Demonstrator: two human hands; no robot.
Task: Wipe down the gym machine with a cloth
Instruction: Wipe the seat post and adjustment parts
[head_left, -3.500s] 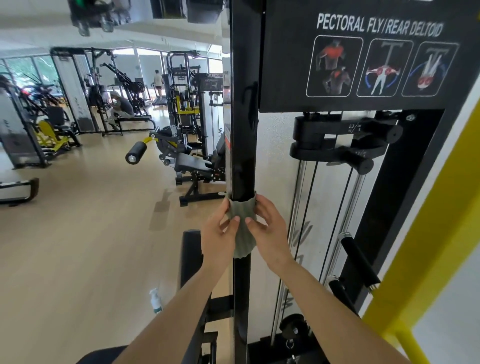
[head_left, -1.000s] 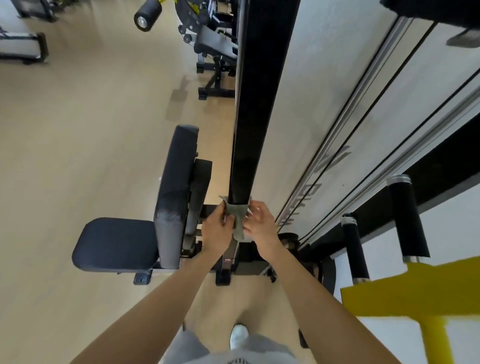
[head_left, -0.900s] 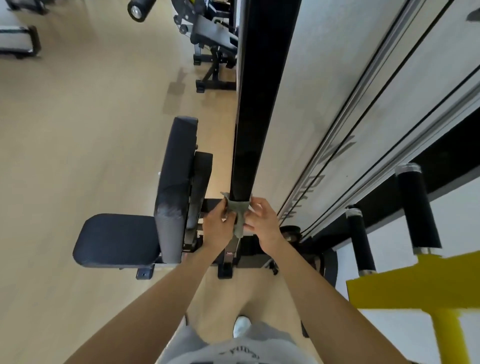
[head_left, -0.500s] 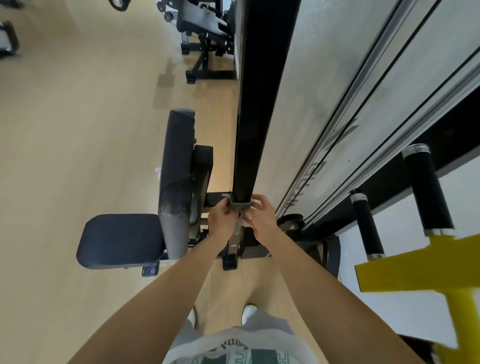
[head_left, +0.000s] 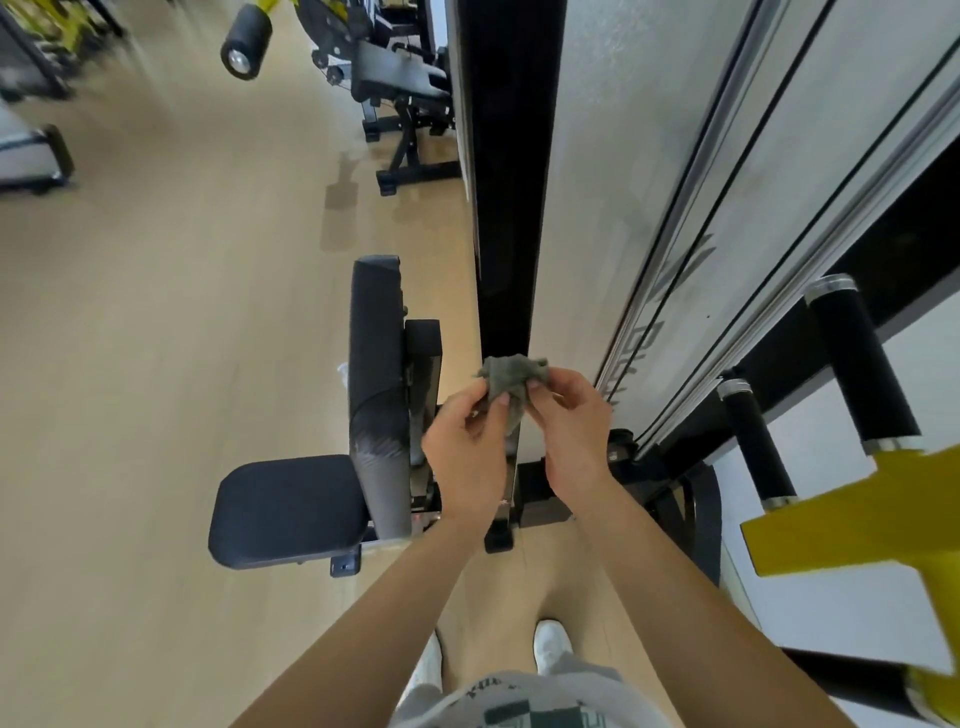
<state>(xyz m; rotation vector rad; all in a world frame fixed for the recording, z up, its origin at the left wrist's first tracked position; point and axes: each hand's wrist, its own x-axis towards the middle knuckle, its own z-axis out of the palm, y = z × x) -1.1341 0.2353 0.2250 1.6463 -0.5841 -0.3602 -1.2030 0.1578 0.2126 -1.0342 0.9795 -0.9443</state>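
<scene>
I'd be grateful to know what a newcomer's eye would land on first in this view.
Dead centre, the left hand and right hand pinch a crumpled grey cloth between them, in front of the lower end of the tall black upright. To its left in the picture sits the black padded seat, and a bright yellow bar cuts in at the right edge.
</scene>
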